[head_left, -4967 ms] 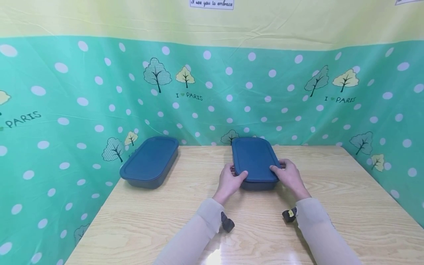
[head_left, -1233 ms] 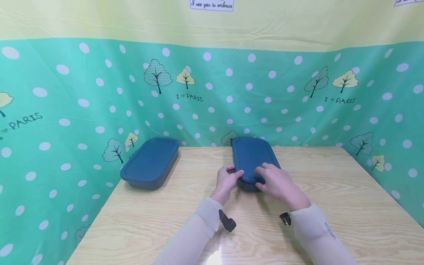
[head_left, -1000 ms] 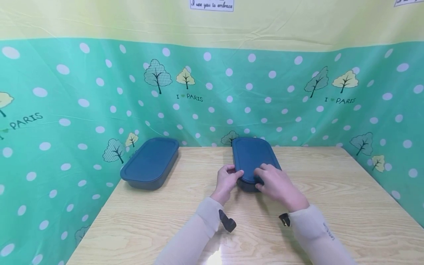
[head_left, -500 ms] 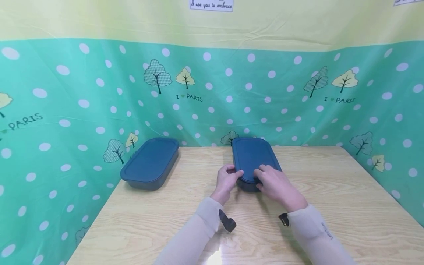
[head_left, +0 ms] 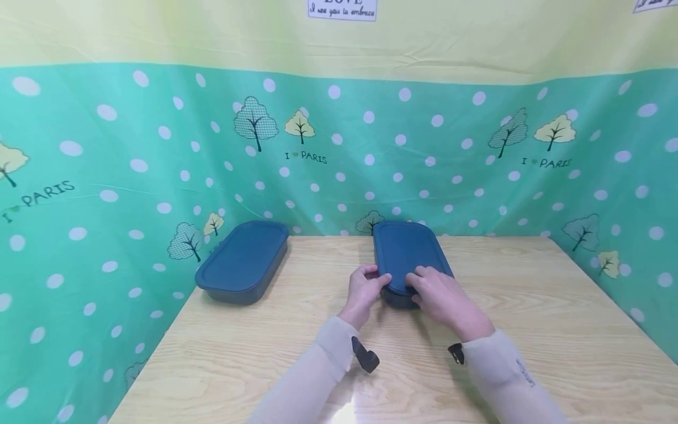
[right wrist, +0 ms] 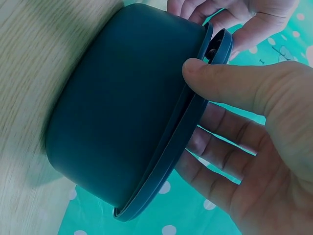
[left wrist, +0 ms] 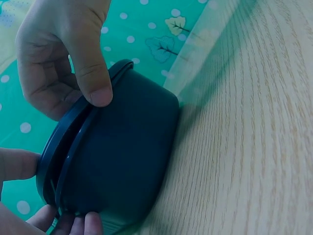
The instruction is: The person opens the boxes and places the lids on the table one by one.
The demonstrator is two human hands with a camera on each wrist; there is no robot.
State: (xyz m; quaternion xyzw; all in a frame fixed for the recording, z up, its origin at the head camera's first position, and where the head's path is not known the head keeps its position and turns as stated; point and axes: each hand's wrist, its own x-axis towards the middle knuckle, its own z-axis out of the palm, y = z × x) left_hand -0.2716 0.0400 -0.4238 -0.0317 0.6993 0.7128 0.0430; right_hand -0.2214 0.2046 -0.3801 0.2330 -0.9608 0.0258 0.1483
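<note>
A dark blue rectangular food container [head_left: 398, 300] stands near the back of the table, its blue lid [head_left: 406, 250] on top. At the lid's front left corner, a dark gap shows between lid and rim in both wrist views. My left hand [head_left: 361, 292] grips that corner, thumb against the lid and fingers around the container's side below. With my right hand [head_left: 444, 299] I pinch the lid's front edge. In the right wrist view, the right thumb [right wrist: 215, 81] lies at the edge while the other fingers bend over the lid's top. The container's inside is hidden.
A second dark blue container [head_left: 246, 259] with its lid on stands at the table's left back. The wooden table [head_left: 254, 365] reaches a green dotted cloth [head_left: 328, 176] hung behind and at both sides. Dark straps hang at both wrists.
Since the oldest frame, my right hand has moved from the container's right side to the lid's front edge. Over the last second both hands stay nearly in place; the head view shifts slightly.
</note>
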